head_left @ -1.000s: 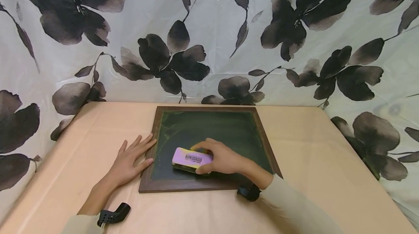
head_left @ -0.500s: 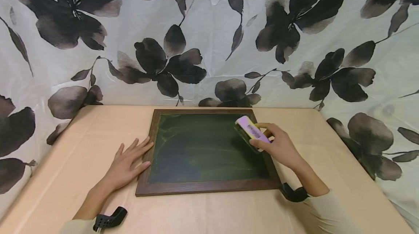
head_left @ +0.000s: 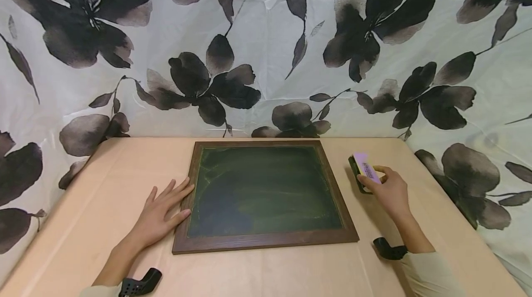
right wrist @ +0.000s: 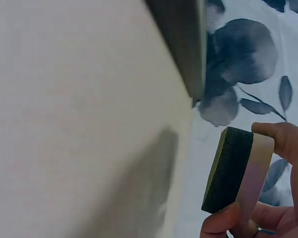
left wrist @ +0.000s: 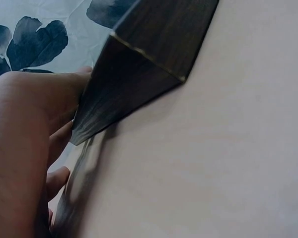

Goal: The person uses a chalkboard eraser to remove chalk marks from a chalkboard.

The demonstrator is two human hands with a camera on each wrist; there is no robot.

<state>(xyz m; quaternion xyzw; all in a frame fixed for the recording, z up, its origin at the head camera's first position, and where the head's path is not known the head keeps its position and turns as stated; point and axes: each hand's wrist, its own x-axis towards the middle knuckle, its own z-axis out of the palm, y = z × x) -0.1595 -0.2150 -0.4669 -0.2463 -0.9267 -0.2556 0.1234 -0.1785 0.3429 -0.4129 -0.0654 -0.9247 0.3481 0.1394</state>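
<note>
A green chalkboard (head_left: 266, 190) in a dark brown wooden frame lies flat on the table, with faint chalk smears on its surface. My left hand (head_left: 155, 221), fingers spread straight, rests against the frame's left side; the left wrist view shows the hand (left wrist: 22, 134) beside the frame's corner (left wrist: 134, 69). Off the board's right side, my right hand (head_left: 390, 195) grips a board eraser (head_left: 366, 166) between thumb and fingers. The eraser has a lilac top and a dark felt pad (right wrist: 228, 168), and is held tilted above the table, its shadow falling apart from it.
The table (head_left: 266, 271) has a pale peach cover. A white curtain (head_left: 266, 20) with dark printed flowers hangs behind the table and along both sides. Each wrist carries a black camera mount, such as the left one (head_left: 141, 283).
My right hand has carried the eraser from the board's lower middle, up past its right edge, and out over the table on the right. The left hand keeps its place at the frame.
</note>
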